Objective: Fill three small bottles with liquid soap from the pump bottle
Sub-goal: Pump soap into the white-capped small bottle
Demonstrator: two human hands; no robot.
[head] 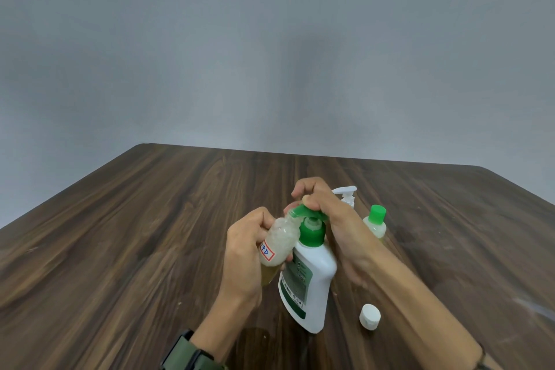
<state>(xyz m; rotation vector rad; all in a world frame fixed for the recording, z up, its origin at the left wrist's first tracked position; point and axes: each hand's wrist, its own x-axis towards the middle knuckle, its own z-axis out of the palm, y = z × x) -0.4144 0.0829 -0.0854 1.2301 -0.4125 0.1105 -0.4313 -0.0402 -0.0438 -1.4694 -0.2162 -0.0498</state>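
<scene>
- Closest to me, on my left wrist, I see a dark green watch strap [192, 353]. It looks thick and smooth.
- A little white cap [370, 316] lies on the table [120, 249], just to the right of the big bottle. It is round, with little ridges on its side.
- The table is dark brown wood with long streaks in it. Its far corners are rounded.
- The pump bottle [309, 279] stands in the middle, leaning a bit. It is white smooth plastic with a green label and a green collar on top.
- My left hand [246, 255] grips a small bottle [279, 245] with the fingers curled round it. This bottle is see-through and rounded, and it tilts so its mouth sits right at the green spout. It has bubbly pale soap inside and a white sticker with a red edge.
- My right hand [327, 210] sits on top of the green pump head [303, 212]. The fingers curl over it and the wrist bends down.
- Behind my right arm stands a second small bottle [375, 224] with a green cap. It holds pale yellow-green soap.
- Farther back I see a white pump top [347, 194] poking up. The rest of it is hidden behind my hand.
- At the back is a plain grey wall [270, 39].
</scene>
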